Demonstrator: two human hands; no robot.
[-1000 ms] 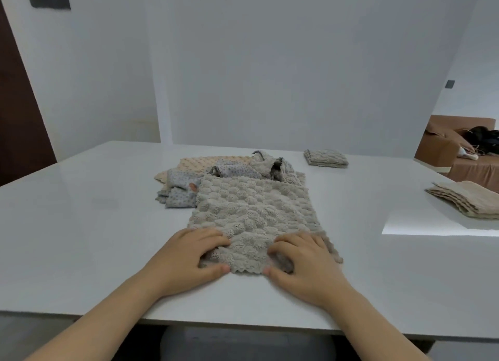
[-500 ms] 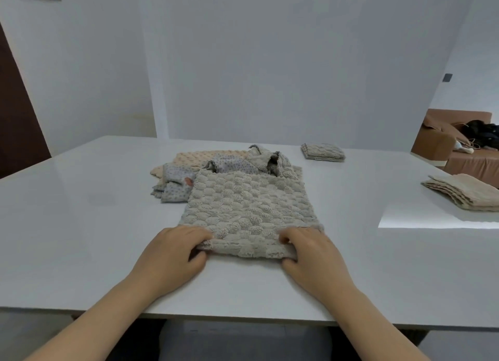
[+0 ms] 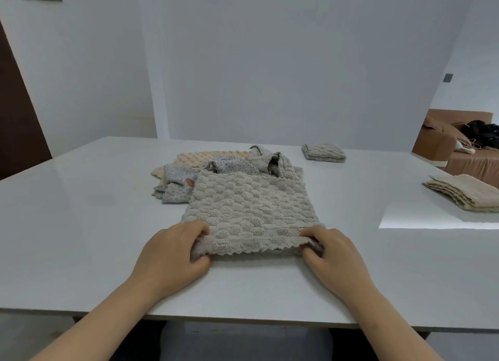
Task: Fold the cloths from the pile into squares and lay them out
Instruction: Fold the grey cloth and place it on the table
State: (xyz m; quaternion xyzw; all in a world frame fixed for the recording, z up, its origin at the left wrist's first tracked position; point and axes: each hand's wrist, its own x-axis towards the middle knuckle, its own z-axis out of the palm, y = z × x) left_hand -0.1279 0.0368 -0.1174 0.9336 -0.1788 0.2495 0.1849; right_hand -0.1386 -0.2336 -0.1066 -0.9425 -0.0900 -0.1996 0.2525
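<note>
A grey textured cloth (image 3: 249, 209) lies spread on the white table (image 3: 81, 225) in front of me. My left hand (image 3: 172, 255) pinches its near left corner, and my right hand (image 3: 332, 252) pinches its near right corner. The near edge is lifted a little off the table between them. Just behind the cloth sits the pile of unfolded cloths (image 3: 205, 169): a beige one, dotted grey ones and a crumpled grey one.
A folded grey cloth (image 3: 323, 152) lies at the far right of the table. A stack of folded beige cloths (image 3: 467, 192) sits at the right edge. A brown sofa (image 3: 459, 144) stands beyond the table on the right.
My hands went from pressing flat near the middle of the near edge to the two corners, which they now pinch. The near edge has risen slightly.
</note>
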